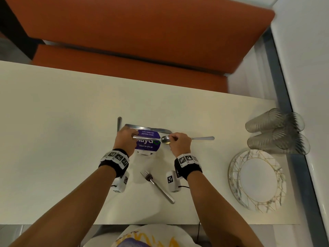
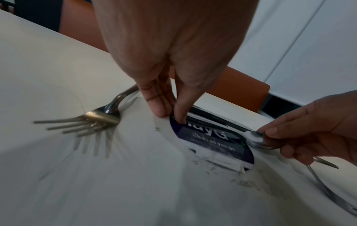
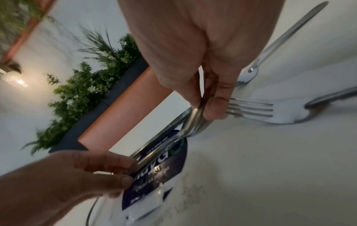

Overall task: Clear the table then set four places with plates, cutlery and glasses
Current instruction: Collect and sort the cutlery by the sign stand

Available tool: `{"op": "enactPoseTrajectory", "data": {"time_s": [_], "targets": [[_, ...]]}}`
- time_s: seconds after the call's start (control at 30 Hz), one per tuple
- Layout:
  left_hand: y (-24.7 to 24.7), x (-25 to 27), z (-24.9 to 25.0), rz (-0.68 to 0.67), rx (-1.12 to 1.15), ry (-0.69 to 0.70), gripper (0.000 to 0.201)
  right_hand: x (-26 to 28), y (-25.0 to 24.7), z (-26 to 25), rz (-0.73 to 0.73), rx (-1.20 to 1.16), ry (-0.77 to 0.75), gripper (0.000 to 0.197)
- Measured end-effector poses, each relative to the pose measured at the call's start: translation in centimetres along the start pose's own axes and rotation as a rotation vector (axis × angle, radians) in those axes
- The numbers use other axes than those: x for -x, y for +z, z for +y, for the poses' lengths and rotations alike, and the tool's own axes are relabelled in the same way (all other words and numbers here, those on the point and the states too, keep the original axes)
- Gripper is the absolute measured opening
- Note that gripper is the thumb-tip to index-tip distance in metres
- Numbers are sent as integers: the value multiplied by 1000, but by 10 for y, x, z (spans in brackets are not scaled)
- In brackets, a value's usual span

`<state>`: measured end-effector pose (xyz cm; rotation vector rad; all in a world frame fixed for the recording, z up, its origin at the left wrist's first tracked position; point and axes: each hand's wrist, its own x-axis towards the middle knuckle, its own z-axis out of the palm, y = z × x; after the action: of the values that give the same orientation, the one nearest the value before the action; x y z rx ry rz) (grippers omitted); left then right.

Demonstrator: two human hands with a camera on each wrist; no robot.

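Both hands hold one steel spoon (image 1: pixel 149 138) just above a purple sticker (image 1: pixel 146 146) at the table's middle. My left hand (image 1: pixel 132 135) pinches its handle end, and my right hand (image 1: pixel 170 139) pinches the bowl (image 2: pixel 255 137). The right wrist view shows thumb and finger pressed on the metal (image 3: pixel 191 120). A knife (image 1: pixel 147 127) lies just beyond the sticker. One fork (image 2: pixel 92 120) lies beside the left hand, another fork (image 1: pixel 157 186) lies near me between the wrists. A further utensil handle (image 1: pixel 203 138) sticks out to the right of my right hand.
A stack of marbled plates (image 1: pixel 258 179) sits at the table's right end, with several ribbed glasses (image 1: pixel 276 132) lying on their sides behind it. An orange bench (image 1: pixel 142 41) runs along the far edge. A wall (image 1: pixel 306 68) borders the right.
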<state>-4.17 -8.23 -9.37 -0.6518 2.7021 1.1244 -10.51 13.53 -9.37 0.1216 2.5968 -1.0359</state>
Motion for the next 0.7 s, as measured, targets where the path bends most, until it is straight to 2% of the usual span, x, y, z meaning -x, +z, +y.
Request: {"op": "enactPoseTrajectory", "data": {"time_s": [0.2,0.43,0.57,0.63,0.7], "targets": [[-1,8,-3,38,-9,44,21,6,-7,-11,-30,145,-122,19],[-4,14,-3,29,5,86,21,14,-8,-14,61,229,-200,15],[-10,24,-7,54,14,88,25,33,-11,-21,134,159,-387,11],[-12,31,-8,69,8,90,26,45,-7,-23,105,131,-478,12],[-13,40,-10,101,21,118,25,61,3,-23,0,123,-516,12]]}}
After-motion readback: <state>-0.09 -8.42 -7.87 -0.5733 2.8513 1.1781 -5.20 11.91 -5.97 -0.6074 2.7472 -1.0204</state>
